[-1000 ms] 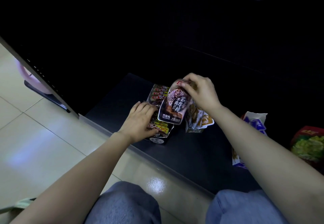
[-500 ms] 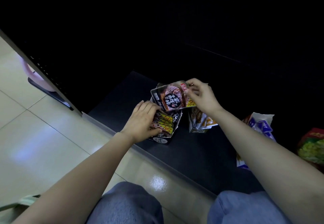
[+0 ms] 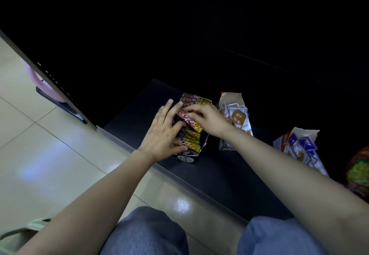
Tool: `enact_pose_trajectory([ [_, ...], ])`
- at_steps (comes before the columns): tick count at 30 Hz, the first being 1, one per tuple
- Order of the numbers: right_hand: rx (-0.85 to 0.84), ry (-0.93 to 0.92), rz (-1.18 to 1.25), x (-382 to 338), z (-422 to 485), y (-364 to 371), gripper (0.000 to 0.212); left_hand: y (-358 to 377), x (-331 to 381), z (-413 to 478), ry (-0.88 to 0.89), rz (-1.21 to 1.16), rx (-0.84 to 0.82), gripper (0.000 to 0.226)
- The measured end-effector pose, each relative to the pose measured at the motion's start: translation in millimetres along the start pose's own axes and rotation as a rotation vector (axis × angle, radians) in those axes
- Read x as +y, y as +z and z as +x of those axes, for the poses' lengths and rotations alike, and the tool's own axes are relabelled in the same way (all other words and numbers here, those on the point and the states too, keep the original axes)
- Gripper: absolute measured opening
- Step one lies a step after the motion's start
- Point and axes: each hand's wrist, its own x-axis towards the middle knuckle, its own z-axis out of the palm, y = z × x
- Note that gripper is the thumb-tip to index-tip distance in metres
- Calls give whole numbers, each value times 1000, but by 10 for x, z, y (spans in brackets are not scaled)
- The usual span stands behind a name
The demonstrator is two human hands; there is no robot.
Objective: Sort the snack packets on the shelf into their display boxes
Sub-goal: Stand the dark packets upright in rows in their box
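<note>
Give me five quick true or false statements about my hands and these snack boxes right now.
1. The right hand pinches a dark packet at the dark display box. True.
2. The left hand is lifted clear of that box. False: it rests on the packets in it.
3. The orange-packet box stands right of the dark display box. True.
4. The blue-and-white box has nothing in it. False: blue and white packets show inside.
5. The dark display box sits on the tiled floor. False: it sits on the dark shelf.
</note>
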Motion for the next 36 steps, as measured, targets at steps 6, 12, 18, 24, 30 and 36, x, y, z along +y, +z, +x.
enact_pose_trajectory([
  [6,-113,165,172,105,-117,-3,25,-2,-75,100,12,40,-121,71],
  [12,263,415,-125,421,-64,-183,16,0,-115,117,-11,-42,-141,68],
  [18,79,598,-273,412,-79,144,66,25,-110,97,-11,-77,-133,68],
  [24,141,590,-243,484,-52,182,36,49,-106,68,-40,-124,-121,68],
  [30,19,532,-236,482,-65,35,27,84,-141,85,-47,-126,-93,68],
  [36,312,300,-326,257,-8,-332,12,77,-120,140,-29,-90,-103,69],
])
